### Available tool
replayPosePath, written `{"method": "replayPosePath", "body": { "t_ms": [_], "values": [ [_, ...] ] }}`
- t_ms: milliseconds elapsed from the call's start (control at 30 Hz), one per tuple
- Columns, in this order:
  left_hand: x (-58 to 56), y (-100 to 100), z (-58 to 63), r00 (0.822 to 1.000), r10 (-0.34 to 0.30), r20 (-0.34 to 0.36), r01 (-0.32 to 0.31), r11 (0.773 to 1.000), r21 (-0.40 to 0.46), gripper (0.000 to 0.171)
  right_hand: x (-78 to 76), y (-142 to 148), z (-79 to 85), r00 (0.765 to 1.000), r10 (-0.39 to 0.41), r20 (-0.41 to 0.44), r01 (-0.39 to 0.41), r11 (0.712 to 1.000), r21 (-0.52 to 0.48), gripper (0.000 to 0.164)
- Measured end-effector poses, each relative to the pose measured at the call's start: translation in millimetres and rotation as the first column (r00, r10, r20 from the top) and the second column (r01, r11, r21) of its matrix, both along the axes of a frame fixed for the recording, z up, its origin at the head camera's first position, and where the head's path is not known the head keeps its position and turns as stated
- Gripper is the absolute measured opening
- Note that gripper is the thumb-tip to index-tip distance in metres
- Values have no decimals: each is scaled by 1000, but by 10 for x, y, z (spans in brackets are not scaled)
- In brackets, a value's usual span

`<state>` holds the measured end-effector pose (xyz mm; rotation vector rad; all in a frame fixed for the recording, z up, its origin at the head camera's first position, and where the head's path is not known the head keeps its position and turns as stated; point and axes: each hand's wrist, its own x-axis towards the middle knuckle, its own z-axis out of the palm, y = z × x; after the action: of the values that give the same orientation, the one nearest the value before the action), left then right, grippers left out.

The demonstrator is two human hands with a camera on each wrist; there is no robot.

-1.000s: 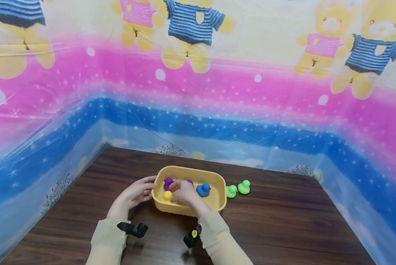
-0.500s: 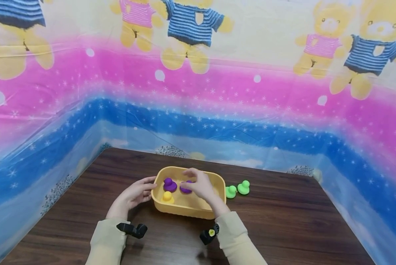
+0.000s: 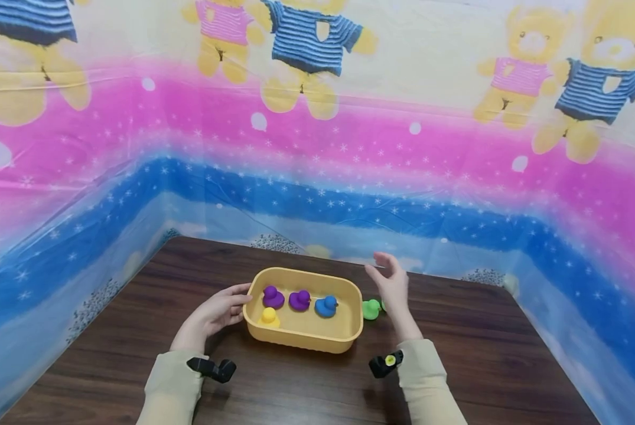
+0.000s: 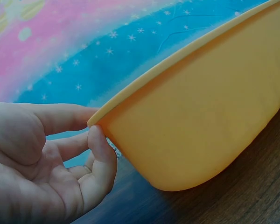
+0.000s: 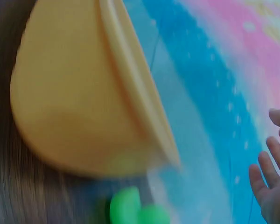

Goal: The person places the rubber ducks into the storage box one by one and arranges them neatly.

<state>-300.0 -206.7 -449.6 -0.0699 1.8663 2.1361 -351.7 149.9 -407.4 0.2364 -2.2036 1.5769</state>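
Note:
My left hand [image 3: 216,310] pinches the left rim of a yellow plastic tub [image 3: 306,339]; the left wrist view shows thumb and finger meeting at the rim. Inside the tub sit a purple rubber duck [image 3: 273,298], a second purple duck [image 3: 299,301], a blue duck [image 3: 326,307] and a yellow duck [image 3: 269,318]. My right hand [image 3: 394,288], holding nothing, is raised beyond the tub's right end with thumb and fingers spread apart. Beside that end stands a green duck [image 3: 371,310]. Another green duck is mostly hidden behind the right hand.
The dark wooden table [image 3: 482,348] extends around the tub on all sides. A printed cloth [image 3: 317,153] with bears hangs along its back and sides. Both forearms wear sleeves with a black wrist camera [image 3: 385,364] strapped on.
The right hand has moved from over the ducks inside the tub, rightward past its right end, leaving them uncovered. The left hand keeps its place on the rim.

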Motion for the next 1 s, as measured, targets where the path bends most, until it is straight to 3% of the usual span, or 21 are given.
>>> {"method": "replayPosePath", "body": {
  "t_ms": [100,200,400,733,1000],
  "values": [
    [0,-16,-12,1000,-1,-1,1,1000,1,61,-43,182,-88,995,-82,50,84,996,-39,41],
    [-1,-27,-26,1000,-6,-3,6,1000,5,62,-84,331,-199,978,-140,155,154,985,-83,46],
    [0,-25,-27,1000,-12,-3,12,1000,14,61,-106,492,-391,934,-164,318,210,971,-117,55],
    [1,-12,-35,1000,-5,-10,5,1000,-4,61,-101,594,-635,903,-158,400,231,963,-140,59],
    [-11,-12,-32,1000,-7,-13,7,1000,-9,61,-131,643,-723,885,-165,435,231,967,-104,62]
  ]
}}
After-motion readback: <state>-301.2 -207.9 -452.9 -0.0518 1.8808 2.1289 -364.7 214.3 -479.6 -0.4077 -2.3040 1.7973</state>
